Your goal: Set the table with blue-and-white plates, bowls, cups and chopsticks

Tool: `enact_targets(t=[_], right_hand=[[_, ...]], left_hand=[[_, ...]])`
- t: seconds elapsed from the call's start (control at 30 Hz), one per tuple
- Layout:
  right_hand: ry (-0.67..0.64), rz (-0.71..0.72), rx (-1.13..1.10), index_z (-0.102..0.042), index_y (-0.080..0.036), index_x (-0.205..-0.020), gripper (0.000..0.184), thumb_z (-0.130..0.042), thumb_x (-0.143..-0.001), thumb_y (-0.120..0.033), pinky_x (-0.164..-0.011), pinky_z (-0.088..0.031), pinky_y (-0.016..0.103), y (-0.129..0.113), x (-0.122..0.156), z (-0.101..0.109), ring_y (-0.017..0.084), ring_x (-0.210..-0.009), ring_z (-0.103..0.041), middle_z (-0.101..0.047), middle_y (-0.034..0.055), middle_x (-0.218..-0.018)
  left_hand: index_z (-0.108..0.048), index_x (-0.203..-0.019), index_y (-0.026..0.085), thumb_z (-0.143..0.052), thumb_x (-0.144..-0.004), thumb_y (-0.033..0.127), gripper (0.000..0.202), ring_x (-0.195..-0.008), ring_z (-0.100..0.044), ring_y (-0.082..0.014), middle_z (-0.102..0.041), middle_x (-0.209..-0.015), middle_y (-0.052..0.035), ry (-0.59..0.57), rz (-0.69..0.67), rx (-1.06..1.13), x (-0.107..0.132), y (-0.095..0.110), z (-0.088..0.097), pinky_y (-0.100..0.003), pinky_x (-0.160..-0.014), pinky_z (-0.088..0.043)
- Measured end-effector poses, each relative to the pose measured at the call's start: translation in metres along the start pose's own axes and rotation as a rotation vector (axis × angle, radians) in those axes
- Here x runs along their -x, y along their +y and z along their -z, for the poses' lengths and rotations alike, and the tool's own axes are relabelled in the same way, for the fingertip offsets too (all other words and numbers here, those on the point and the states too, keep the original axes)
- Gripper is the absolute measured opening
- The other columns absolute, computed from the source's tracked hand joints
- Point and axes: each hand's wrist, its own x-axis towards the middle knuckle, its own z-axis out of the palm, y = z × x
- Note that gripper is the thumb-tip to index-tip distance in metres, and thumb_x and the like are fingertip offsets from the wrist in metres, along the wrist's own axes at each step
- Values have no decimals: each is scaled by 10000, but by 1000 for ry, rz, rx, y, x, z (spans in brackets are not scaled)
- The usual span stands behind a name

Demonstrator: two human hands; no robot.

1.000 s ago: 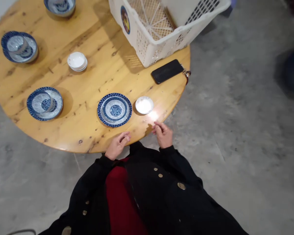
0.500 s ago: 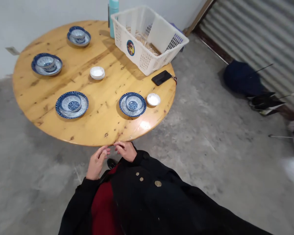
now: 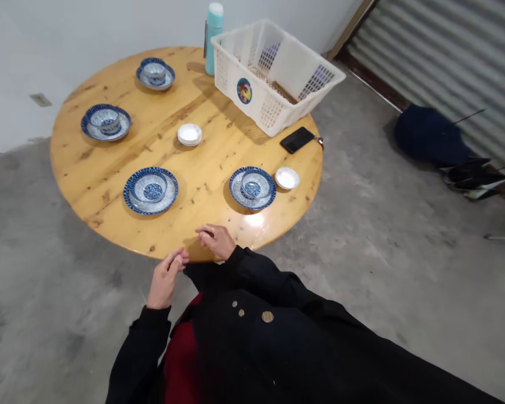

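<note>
My left hand point(image 3: 167, 278) hovers by the near edge of the round wooden table point(image 3: 210, 219), fingers loosely curved and apart, with nothing in it. Just right of it, my right hand point(image 3: 217, 240) is over the table edge, its fingers bent and empty. Beyond the hands, a blue-patterned plate point(image 3: 171, 205) carries a bowl point(image 3: 154, 188) on the left. A second such plate point(image 3: 269, 201) with a bowl point(image 3: 255, 185) lies to the right, beside a small white dish point(image 3: 287, 178). A short stack of small white dishes point(image 3: 189, 134) sits mid-table.
Two more plate-and-bowl settings, one at far left point(image 3: 106, 122) and one at the back point(image 3: 155, 74), stand on the table. A white plastic basket point(image 3: 252, 104), a turquoise bottle point(image 3: 214, 42) and a black phone point(image 3: 297, 139) are at back right. A dark umbrella point(image 3: 429, 137) lies on the floor.
The view has shifted, so the table and its dishes appear farther right and slightly lower. My right hand has moved forward over the table edge; my left stays near the edge.
</note>
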Motion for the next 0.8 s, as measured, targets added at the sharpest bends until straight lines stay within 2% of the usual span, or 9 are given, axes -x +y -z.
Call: enact_targets(t=[0.1,0.2,0.33,0.4,0.47,0.57,0.63,0.8], right_hand=[[140,-12,-59,-704,-174,-980,251,-505,-847,-250,-644,-554,275,-10,-62,5,144,-607,-674,-734,36,-827],[360,-43,-43,-687,-157,-1041,295,-513,-839,-285,-706,-583,321,-20,-136,19,169,-669,-704,-749,83,-940],[608,-81,98,-667,-136,-1125,372,-476,-848,-296,-838,-584,402,-23,-235,43,224,-832,-726,-739,133,-1032],[666,-113,204,-667,-127,-1125,376,-487,-835,-287,-920,-555,452,-20,-277,51,268,-950,-715,-735,155,-1029],[684,-160,317,-671,-123,-1097,352,-509,-830,-286,-986,-513,504,-15,-311,55,315,-1052,-686,-733,177,-1013],[665,-222,453,-672,-131,-1013,289,-521,-861,-325,-1017,-474,561,-8,-345,56,364,-1103,-654,-726,201,-992],[653,-226,501,-662,-150,-933,262,-524,-877,-367,-1011,-468,584,-3,-358,56,378,-1091,-646,-720,208,-979],[670,-215,515,-607,-183,-856,178,-532,-865,-345,-983,-472,623,7,-374,58,388,-1086,-626,-701,209,-946]], left_hand=[[-661,-1213,117,-649,-808,599,630,-1048,-692,-261,-732,-1124,-145,-52,-34,-45,-33,26,15,-374,-916,-535],[-667,-1205,131,-635,-829,579,585,-1057,-694,-264,-735,-1126,-142,-94,-95,-96,-81,67,28,-383,-936,-534],[-672,-1213,147,-602,-855,520,522,-1075,-685,-257,-727,-1166,-133,-131,-220,-144,-165,125,33,-367,-935,-531],[-650,-1248,125,-584,-859,490,538,-1087,-679,-255,-711,-1203,-152,-153,-250,-150,-210,145,30,-366,-943,-523],[-609,-1301,90,-572,-859,460,578,-1115,-668,-259,-685,-1251,-184,-167,-234,-151,-253,156,25,-383,-965,-511],[-554,-1365,71,-572,-857,417,614,-1189,-631,-276,-622,-1352,-220,-164,-191,-161,-304,161,19,-423,-1007,-488],[-538,-1384,81,-581,-858,404,619,-1225,-609,-280,-588,-1396,-225,-165,-171,-169,-328,159,18,-432,-1027,-473],[-504,-1406,93,-599,-866,408,632,-1184,-625,-266,-605,-1366,-216,-215,-134,-191,-365,160,9,-421,-1009,-473]])
